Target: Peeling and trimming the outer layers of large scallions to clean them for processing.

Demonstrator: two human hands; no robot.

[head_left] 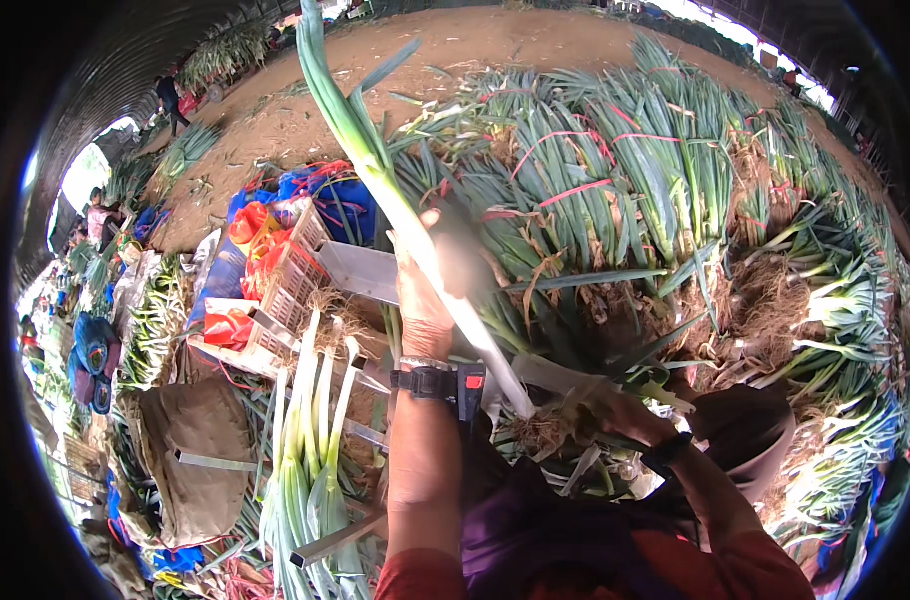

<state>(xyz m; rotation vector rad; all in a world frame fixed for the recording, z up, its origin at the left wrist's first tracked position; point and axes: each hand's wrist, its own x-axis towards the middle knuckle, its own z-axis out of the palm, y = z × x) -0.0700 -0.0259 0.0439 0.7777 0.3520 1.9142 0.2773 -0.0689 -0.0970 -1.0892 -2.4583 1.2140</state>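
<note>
My left hand point(422, 305) is closed around the white stem of a long green onion point(400, 205). The stalk slants from green leaves at the upper left down to shaggy roots point(537, 430) near my lap. Lower right of the stalk, my right hand point(643, 418) is closed on pale peeled leaves point(565, 378) beside the root end; its fingertips are partly covered. To the left of my left forearm lies a group of cleaned green onions point(310, 440), white ends pointing away from me. A blurred patch hides part of the area just right of the held stem.
Bundled green onions point(605, 190) tied with pink bands spread across the far right. A plastic crate point(293, 270) with orange bags stands left, beside blue cloth point(350, 205). Metal bars point(340, 540) stick out near my left arm. A person point(170, 100) walks at far left.
</note>
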